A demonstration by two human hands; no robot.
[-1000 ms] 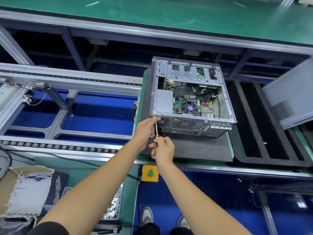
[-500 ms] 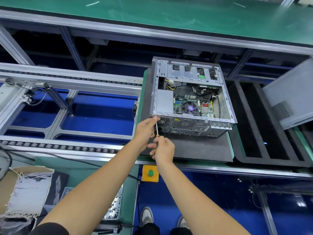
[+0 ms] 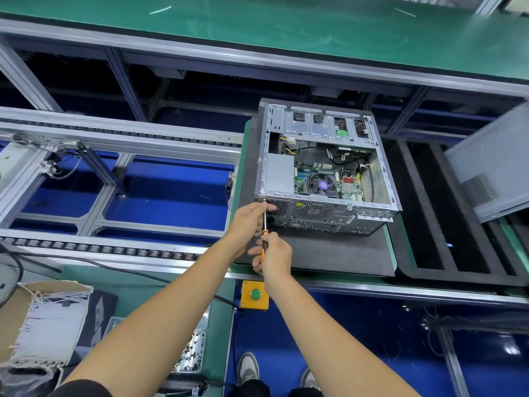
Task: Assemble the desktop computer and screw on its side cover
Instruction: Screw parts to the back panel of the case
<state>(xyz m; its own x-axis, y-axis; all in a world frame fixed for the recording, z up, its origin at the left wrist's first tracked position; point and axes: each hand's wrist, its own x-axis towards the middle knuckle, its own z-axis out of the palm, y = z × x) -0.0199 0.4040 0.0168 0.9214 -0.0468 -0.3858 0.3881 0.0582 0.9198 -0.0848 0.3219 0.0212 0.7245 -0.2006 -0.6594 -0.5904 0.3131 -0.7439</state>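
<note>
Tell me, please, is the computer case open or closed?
Open: the computer case shows its motherboard; a grey panel leans apart.

Factory assembly line: roller conveyor (image 3: 100, 247).

Both forearms (image 3: 177, 313) are bare. A black sleeve (image 3: 83, 389) covers the left upper arm. Trousers (image 3: 252, 388) are black; shoes (image 3: 247, 368) are grey with white trim.
</note>
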